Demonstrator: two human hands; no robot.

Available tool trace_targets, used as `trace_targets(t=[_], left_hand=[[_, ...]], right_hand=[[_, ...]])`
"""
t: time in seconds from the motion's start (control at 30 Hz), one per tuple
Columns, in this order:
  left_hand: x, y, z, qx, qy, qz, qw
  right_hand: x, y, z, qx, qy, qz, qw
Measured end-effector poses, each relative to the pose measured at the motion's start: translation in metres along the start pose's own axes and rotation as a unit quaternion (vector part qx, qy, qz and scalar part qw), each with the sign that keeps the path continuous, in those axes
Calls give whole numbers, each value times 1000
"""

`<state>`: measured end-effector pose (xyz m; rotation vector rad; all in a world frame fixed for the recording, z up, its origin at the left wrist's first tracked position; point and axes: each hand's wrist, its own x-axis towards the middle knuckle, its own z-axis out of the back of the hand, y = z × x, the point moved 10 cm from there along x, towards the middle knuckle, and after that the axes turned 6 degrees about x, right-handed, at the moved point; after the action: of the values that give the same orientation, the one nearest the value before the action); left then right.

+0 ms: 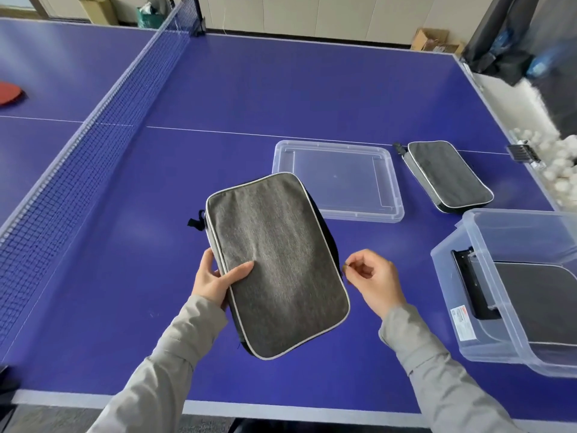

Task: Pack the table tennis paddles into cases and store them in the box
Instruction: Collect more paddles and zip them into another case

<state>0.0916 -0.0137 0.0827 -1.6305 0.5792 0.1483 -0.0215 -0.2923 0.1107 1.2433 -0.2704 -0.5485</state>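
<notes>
A grey fabric paddle case (274,264) with pale piping is held above the blue table (125,307). My left hand (215,279) grips its left edge, thumb on top. My right hand (373,281) pinches a small zipper pull at the case's right edge. A second grey case (448,175) lies flat at the right. A clear plastic box (487,307) at the right edge holds another dark case (543,304). A red paddle (11,93) lies beyond the net at far left.
The box's clear lid (387,179) lies flat behind the held case. The net (93,132) runs diagonally at left. A trough of white balls (552,170) lines the table's right side. Cardboard boxes (432,40) stand on the floor behind.
</notes>
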Motion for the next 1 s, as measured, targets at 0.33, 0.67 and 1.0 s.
trace_targets(t=[0.33,0.67,1.0], left_hand=[[-15,-7,-18,191,154,-29,969],[-10,-30,-18,440,148,-125,877],[-3,-32,-30,579,142,-148,789]], right_hand=[[40,30,17,110,-47,-17,993],[43,72,-7,-32,29,41,998],[17,141,-54,-60,78,179,979]])
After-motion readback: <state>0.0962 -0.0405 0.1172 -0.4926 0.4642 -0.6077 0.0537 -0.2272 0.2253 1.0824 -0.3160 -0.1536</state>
